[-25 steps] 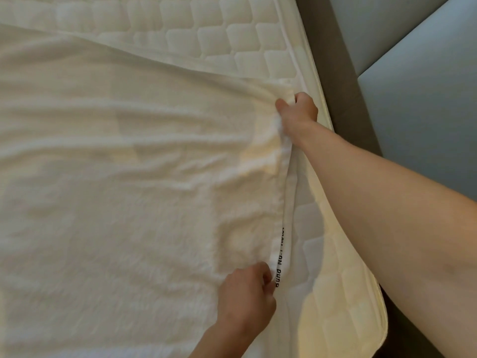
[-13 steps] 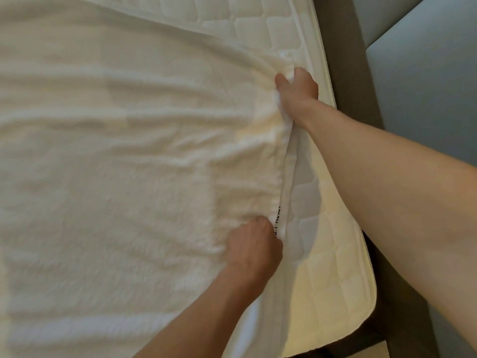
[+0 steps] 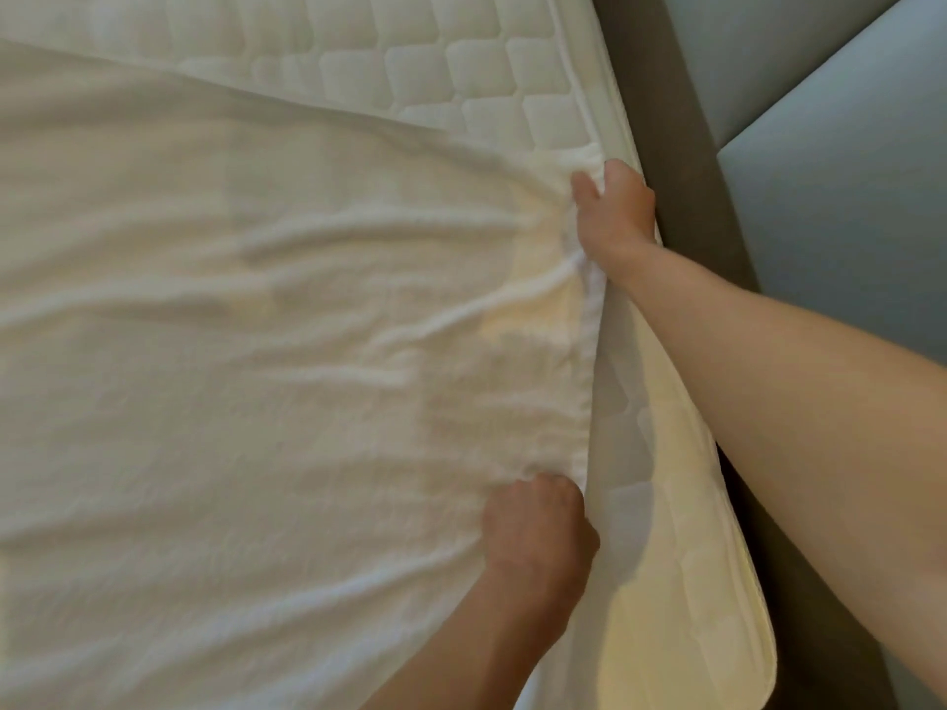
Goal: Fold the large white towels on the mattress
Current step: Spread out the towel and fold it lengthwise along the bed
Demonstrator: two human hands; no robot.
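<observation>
Creases in the towel [image 3: 256, 351] have bunched tighter toward our right hand [image 3: 615, 212], which pinches its far corner at the mattress [image 3: 461, 69] edge. Nearer along that hem our left hand [image 3: 538, 530] clenches it; the rest spreads leftward.

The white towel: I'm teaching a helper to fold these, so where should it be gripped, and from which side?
Grip its hemmed edge along the right side of the mattress, coming from that side. The towel lies spread flat, so only the border gives fingers something to curl round. The right hand holds the far corner, the left hand the same edge nearer.
</observation>
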